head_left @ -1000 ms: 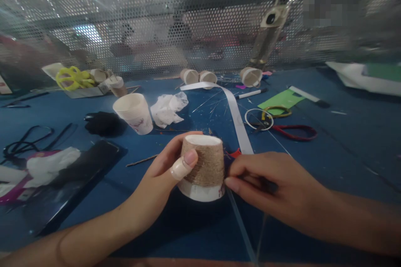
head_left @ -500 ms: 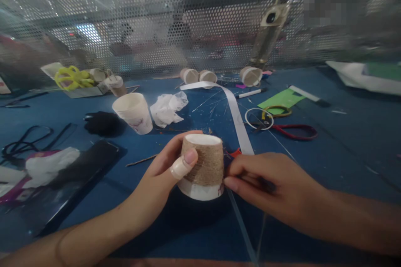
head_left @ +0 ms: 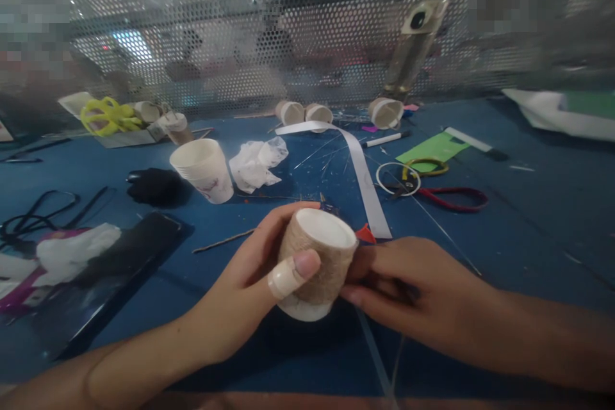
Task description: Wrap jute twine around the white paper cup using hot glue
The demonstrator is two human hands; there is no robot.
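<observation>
My left hand is wrapped round a twine-wrapped paper cup, its bandaged thumb across the near side. The cup leans to the right with its white open end up, and a bare white band shows at the bottom. Against the cup's right side, my right hand is closed, thumb and fingers drawn together. What lies between those fingertips is hidden. A red tip shows just beyond the right hand. To the left of the cup, a piece of brown twine lies on the blue table.
Stacked paper cups and crumpled white plastic stand beyond my left hand. A white strip, red-handled scissors and a green sheet lie right. Wrapped cups rest by the mesh wall. A dark flat case lies left.
The cup has tipped to the right and turned its open end more towards me. Both hands have shifted with it and stay at the cup.
</observation>
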